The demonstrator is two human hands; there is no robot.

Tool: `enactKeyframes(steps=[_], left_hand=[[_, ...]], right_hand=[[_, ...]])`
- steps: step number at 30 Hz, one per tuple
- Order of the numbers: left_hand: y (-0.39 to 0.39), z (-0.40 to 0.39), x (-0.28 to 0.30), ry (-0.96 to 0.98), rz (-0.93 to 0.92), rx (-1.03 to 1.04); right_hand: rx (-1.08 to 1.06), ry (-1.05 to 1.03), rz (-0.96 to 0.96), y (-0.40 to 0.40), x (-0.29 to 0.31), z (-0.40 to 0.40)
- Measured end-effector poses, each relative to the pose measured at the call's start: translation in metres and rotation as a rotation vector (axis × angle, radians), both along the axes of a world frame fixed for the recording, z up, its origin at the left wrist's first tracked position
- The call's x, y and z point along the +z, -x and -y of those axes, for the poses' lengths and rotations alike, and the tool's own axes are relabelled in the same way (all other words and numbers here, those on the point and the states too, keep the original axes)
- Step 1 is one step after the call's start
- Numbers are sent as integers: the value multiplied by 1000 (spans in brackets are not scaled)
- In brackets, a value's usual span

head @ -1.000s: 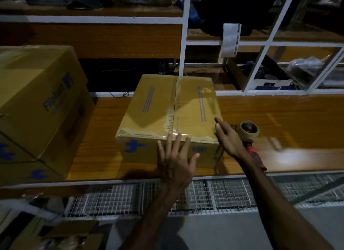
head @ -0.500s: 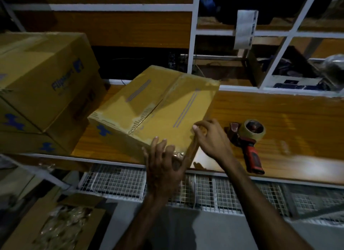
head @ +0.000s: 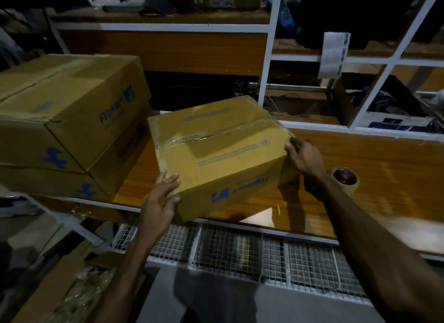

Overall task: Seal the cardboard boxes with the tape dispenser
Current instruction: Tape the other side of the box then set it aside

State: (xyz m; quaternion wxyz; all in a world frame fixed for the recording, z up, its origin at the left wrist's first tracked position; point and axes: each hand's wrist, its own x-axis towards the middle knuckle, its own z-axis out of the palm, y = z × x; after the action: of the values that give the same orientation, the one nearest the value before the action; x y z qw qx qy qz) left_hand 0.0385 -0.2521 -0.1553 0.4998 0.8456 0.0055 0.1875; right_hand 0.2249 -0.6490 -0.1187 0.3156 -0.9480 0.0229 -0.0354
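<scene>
A taped brown cardboard box (head: pixel 216 152) with blue print sits turned at an angle on the wooden table (head: pixel 374 178). My left hand (head: pixel 159 200) presses its near left corner with fingers spread and fairly straight. My right hand (head: pixel 304 158) grips the box's far right corner, fingers curled round the edge. The tape dispenser (head: pixel 344 178) with its tape roll lies on the table just right of my right forearm, partly hidden by it. Tape runs along the box's top seam.
Two larger stacked cardboard boxes (head: pixel 67 128) stand at the left on the table. White shelf frames (head: pixel 269 58) rise behind. A wire mesh panel (head: pixel 240 253) runs below the table's front edge. An open carton (head: pixel 57 289) lies on the floor at lower left.
The box has been rotated further, its taped seam now running left to right. My left hand moved to the near left corner and my right hand to the far right corner.
</scene>
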Motion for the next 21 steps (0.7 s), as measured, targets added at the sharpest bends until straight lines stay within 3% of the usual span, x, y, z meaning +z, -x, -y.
enactKeyframes(steps=[2,5,9,15,21], left_hand=[[-10,-7,2,-51,-7,62],[-24,-14,-2,-311,-36,168],[-40,-16,-9,-526,-185,279],[-54,3,-5,-382,-322,224],[-31,83,-5,-211,-189,-31]], right_hand=[[-70,-19,49,18,-6,-13],[-187,18,123,55,-15,-34],[-312,86,215,110,-23,-62],[-255,120,242,160,-30,-86],[-56,-11,267,191,-34,-141]])
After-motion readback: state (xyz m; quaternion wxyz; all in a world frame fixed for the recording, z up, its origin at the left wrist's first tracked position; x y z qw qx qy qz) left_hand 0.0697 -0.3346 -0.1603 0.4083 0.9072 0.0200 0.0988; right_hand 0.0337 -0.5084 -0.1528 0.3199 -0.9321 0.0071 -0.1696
